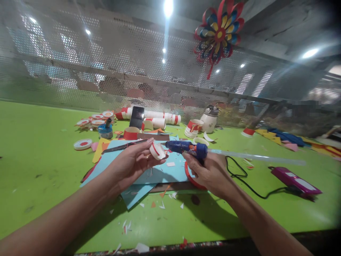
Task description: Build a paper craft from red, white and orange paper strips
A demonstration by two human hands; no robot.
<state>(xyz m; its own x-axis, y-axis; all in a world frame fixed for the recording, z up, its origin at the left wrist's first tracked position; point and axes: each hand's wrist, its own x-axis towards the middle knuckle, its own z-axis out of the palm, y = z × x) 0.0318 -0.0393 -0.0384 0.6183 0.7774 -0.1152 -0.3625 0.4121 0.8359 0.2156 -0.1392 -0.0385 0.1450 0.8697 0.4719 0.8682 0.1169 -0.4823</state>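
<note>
Between its thumb and fingers, my left hand (137,161) holds a small white paper cup piece (157,151) with a red stripe. My right hand (206,172) is wrapped round a blue glue gun (186,147), whose nozzle points left, close to the cup piece. A long clear glue stick (255,156) juts from the gun's back end. Light blue paper sheets (170,174) lie beneath both hands, with small paper scraps on them. Part of a red ring (190,176) shows below my right hand. Dark scissors (122,145) rest beyond my left hand.
Behind stand a phone (137,117), red and white paper tubes (157,115), a blue jar (105,131) and a white bottle (209,121). At right lie a magenta device (294,181) and black cable (262,196). Scraps dot the green table (39,160). A paper flower (220,34) hangs above.
</note>
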